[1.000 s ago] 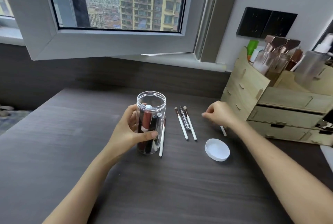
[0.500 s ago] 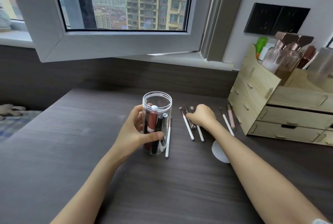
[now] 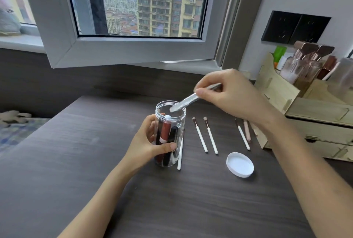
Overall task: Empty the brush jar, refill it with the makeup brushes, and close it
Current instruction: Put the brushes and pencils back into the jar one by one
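A clear round jar [image 3: 179,121] stands open on the dark table, with several makeup sticks inside. My left hand [image 3: 149,142] is wrapped around its side. My right hand [image 3: 231,94] is raised above and to the right of the jar, pinching a silvery, blurred makeup tool [image 3: 183,103] whose lower end is over the jar's mouth. A white-handled brush [image 3: 180,153] lies against the jar's right side. Two white-handled brushes [image 3: 205,135] lie right of the jar, and a third one [image 3: 243,135] lies farther right beside a pink stick [image 3: 247,130]. The white lid [image 3: 240,164] lies upside down at front right.
A wooden drawer organiser [image 3: 298,111] with glass bottles on top stands at the right edge of the table. An open window sash [image 3: 122,54] juts out over the back of the table. Black wall sockets [image 3: 295,27] are on the right wall.
My right hand picked up the silvery tool from between the brushes on the table and lifted it up and left over the jar's mouth. My left hand stayed on the jar.
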{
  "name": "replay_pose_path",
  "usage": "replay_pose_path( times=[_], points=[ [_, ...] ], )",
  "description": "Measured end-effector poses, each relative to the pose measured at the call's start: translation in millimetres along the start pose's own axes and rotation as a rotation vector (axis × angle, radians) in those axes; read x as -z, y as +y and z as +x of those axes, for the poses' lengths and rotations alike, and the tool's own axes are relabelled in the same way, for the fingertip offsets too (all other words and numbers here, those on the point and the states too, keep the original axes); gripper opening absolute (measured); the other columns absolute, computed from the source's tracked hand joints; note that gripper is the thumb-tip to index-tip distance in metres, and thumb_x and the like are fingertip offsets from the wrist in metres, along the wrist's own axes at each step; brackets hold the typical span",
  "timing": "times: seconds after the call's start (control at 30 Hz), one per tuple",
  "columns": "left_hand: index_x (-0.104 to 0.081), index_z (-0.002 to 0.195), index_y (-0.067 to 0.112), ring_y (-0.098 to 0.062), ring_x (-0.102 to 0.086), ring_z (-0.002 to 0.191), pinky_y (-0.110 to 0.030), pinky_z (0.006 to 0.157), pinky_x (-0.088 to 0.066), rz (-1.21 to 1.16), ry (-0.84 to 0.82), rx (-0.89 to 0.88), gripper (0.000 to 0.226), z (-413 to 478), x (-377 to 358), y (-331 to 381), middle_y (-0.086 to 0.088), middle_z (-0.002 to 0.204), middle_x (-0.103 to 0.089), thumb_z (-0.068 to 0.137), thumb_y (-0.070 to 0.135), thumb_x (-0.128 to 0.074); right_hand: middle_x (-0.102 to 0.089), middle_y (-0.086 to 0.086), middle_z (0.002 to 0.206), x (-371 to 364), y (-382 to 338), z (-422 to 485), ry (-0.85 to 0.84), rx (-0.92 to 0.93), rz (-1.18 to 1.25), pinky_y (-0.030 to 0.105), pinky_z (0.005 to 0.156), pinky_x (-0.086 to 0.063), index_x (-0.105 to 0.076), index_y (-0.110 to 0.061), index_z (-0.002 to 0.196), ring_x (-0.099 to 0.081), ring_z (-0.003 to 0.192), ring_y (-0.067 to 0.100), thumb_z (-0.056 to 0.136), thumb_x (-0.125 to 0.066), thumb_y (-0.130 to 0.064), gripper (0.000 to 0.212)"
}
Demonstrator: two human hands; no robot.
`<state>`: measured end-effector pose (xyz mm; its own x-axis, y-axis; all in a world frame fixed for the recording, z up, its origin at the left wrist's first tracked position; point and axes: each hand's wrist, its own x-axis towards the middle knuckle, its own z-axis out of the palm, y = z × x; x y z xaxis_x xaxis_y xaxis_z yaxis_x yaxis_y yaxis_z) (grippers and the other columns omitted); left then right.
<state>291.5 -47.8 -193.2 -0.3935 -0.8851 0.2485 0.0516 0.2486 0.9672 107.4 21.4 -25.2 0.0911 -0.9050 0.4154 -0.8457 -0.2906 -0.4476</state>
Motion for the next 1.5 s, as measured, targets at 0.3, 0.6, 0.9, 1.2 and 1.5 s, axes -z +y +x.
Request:
replay_pose_path(
  times=[0.3,0.6,0.9,1.2,1.5],
  points=[
    [-0.052,0.120,0.026,-0.022,-0.062,0.114,-0.053,0.104,-0.043,-0.003,-0.009,0.004,0.077,0,0,1,-0.005,0.119,-0.066,0.052,0.028,-0.088,-0.059,-0.003,0.086,-57,-5,30,-0.066,0.125,-0.301,0.028,0.075,-0.042,-0.065,-0.019,0.094,-0.049,0.082,0.015,0.077,-0.069,-0.024,0.019],
    [-0.052,0.120,0.022,-0.027,-0.063,0.113,-0.055,0.103,-0.043,-0.029,-0.011,0.004,0.078,1,1,-3,-0.009,0.119,-0.066,0.051,0.024,-0.088,-0.075,0.003,0.084,-38,56,17,0.218,-0.176,-0.053,0.031,0.077,-0.051,-0.074,-0.015,0.081,-0.067,0.082,0.020,0.083,-0.060,-0.025,0.017],
    [-0.052,0.118,0.022,-0.025,-0.063,0.112,-0.053,0.103,-0.044,-0.021,-0.009,-0.006,0.076,1,0,-1,-0.007,0.117,-0.067,0.051,0.024,-0.088,-0.064,0.016,0.119,-56,172,-15,-0.191,-0.807,-0.761,0.034,0.081,-0.049,-0.062,-0.002,0.114,-0.060,0.112,0.033,0.082,-0.054,0.006,0.033],
    [-0.053,0.117,0.026,-0.019,-0.065,0.110,-0.047,0.102,-0.046,0.002,-0.016,-0.006,0.074,0,0,1,0.001,0.113,-0.070,0.051,0.024,-0.086,-0.061,0.024,0.117,-55,175,-3,0.041,-0.831,-0.563,0.039,0.079,-0.048,-0.059,0.004,0.113,-0.058,0.108,0.041,0.087,-0.052,-0.001,0.027],
    [-0.053,0.118,0.027,-0.020,-0.064,0.112,-0.050,0.103,-0.044,0.009,-0.004,0.002,0.075,0,1,-1,-0.001,0.116,-0.069,0.051,0.025,-0.087,-0.065,0.008,0.073,-23,36,-3,0.414,-0.187,0.832,0.023,0.047,-0.054,-0.055,-0.014,0.084,-0.066,0.055,0.010,0.086,-0.058,-0.001,0.013]
  ],
)
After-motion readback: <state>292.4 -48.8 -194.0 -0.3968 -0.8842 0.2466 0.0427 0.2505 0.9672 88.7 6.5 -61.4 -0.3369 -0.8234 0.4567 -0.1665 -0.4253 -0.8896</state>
